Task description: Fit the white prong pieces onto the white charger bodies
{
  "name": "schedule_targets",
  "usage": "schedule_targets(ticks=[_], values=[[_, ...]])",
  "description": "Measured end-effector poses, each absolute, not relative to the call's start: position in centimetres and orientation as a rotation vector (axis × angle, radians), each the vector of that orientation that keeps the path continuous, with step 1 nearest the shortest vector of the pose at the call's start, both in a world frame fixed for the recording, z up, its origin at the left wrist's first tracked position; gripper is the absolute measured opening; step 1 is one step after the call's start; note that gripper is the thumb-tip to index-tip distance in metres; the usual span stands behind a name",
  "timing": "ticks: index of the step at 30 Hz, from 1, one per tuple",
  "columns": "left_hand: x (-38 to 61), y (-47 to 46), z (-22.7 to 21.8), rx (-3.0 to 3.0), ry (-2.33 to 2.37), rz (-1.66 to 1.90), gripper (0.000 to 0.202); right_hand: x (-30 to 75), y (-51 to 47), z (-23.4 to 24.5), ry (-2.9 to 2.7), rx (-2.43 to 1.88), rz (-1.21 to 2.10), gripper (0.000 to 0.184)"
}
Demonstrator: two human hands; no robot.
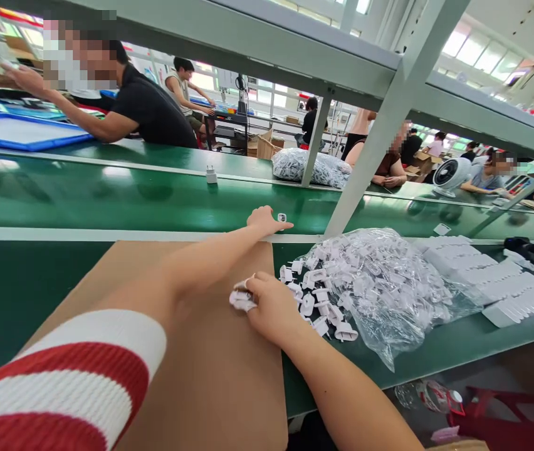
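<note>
My left hand point(264, 220) reaches over the green conveyor belt point(168, 203), its thumb and forefinger spread apart. Beside the thumb is a small white plastic piece point(282, 218) with a dark middle; a gap shows between it and the forefinger. Above the brown cardboard sheet point(220, 369), my right hand point(271, 307) is closed on a white plug housing point(242, 300). The fingers hide part of that housing. Loose white plug housings point(323, 307) lie just right of my right hand, next to a clear plastic bag point(389, 282) full of similar parts.
Rows of white parts point(497, 279) lie right of the bag. A white plug point(211, 175) stands on the ledge beyond the belt. A slanted metal post point(370, 138) rises close to my left hand. A co-worker point(149, 106) sits across the belt, near a blue-rimmed tray point(36, 145).
</note>
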State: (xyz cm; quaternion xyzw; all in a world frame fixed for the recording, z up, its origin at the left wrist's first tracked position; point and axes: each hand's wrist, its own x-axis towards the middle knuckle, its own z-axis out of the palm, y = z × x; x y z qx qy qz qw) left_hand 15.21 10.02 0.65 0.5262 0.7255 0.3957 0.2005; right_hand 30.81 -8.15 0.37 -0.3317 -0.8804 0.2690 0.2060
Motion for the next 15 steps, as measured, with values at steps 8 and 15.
schedule_targets(ticks=[8,15], values=[[14.7,9.4,-0.4,1.597,2.019,1.094,0.029,30.8,-6.4,1.9,-1.264,-0.864,1.767,0.04],[9.2,-4.6,-0.2,1.718,1.872,1.017,0.048,31.2,-6.4,2.7,-1.249,-0.826,1.735,0.036]])
